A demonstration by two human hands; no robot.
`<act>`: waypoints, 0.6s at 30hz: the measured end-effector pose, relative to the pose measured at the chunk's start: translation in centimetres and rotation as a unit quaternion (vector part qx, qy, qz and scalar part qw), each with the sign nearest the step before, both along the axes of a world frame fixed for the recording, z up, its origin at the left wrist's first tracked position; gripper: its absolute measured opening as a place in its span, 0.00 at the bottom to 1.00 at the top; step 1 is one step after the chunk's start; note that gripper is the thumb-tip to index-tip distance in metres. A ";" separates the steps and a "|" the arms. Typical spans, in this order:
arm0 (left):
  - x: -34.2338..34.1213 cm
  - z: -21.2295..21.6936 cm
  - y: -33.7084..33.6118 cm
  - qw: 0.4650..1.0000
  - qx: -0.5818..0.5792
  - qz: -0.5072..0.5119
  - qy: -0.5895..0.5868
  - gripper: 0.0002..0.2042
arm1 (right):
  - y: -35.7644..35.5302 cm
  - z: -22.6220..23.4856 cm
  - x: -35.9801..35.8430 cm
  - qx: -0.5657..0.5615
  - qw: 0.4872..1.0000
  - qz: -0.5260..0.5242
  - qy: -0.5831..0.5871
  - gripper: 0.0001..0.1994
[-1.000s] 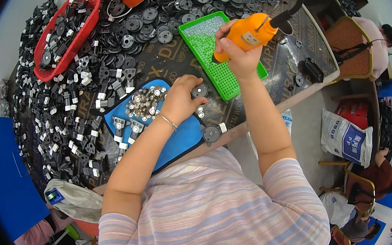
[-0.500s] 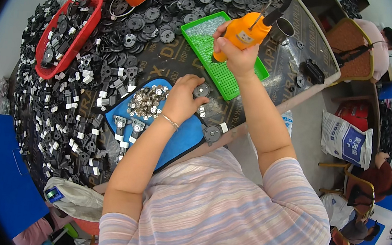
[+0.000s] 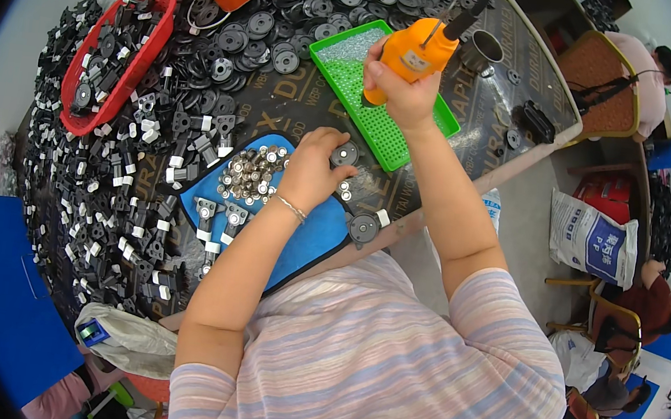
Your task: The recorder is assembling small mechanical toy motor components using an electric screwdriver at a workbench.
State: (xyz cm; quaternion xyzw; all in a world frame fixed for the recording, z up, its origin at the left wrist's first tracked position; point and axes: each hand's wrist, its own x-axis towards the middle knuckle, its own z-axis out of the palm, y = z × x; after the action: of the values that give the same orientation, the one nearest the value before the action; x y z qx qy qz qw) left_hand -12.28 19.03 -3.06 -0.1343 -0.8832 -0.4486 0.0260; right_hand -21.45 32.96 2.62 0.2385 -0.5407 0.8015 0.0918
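Two hands busy here, each on its own thing. Left hand (image 3: 312, 172) is curled palm-down over a small round black disc part (image 3: 345, 155), fingertips pinching it right at the far right corner of the blue tray (image 3: 307, 243). Right hand (image 3: 398, 92) is wrapped tight around an orange electric screwdriver (image 3: 415, 53), held up above the green perforated tray (image 3: 379, 119), cord running off toward the top.

The bit that matters: the screwdriver sits up and to the right of the disc, well apart from it, and I can't see the tip since the fist hides it. Its long axis tilts from the cord end at the upper right down toward the lower left, so roughly aimed at the left hand. Left hand is obviously the nearer one, it's already on the part.

Room is tight-ish. Green tray lies just beyond the disc, a heap of small shiny metal pieces (image 3: 250, 173) sits on the blue tray just left of the hand, and another black disc (image 3: 364, 228) rests near the worktop (image 3: 484, 135) edge. Piles of black parts (image 3: 112, 209) crowd the left side.
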 end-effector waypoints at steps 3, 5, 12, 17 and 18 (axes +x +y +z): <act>0.0 -0.3 0.0 1.000 -0.001 0.001 0.005 0.25 | 0.5 0.9 0.5 -0.015 1.000 -0.016 0.010 0.10; 0.0 -0.3 0.0 1.000 -0.001 0.000 0.009 0.25 | 1.2 1.6 1.0 -0.055 0.998 0.021 0.038 0.12; 0.2 -0.4 -0.1 1.000 -0.001 0.000 0.007 0.25 | 0.9 2.9 5.5 -0.024 0.989 0.145 0.002 0.14; 0.2 -0.4 0.1 1.000 0.000 0.000 0.015 0.24 | -0.4 2.0 6.3 -0.035 0.990 0.137 -0.010 0.13; 0.3 -0.2 0.2 1.000 0.011 0.005 -0.003 0.22 | -0.7 1.6 6.3 -0.037 0.990 0.135 -0.009 0.13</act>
State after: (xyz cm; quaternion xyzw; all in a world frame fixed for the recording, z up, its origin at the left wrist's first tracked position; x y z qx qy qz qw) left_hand -12.02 19.21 -3.22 -0.1279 -0.8789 -0.4586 0.0274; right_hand -15.16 32.30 4.22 0.2987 -0.4746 0.8279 -0.0135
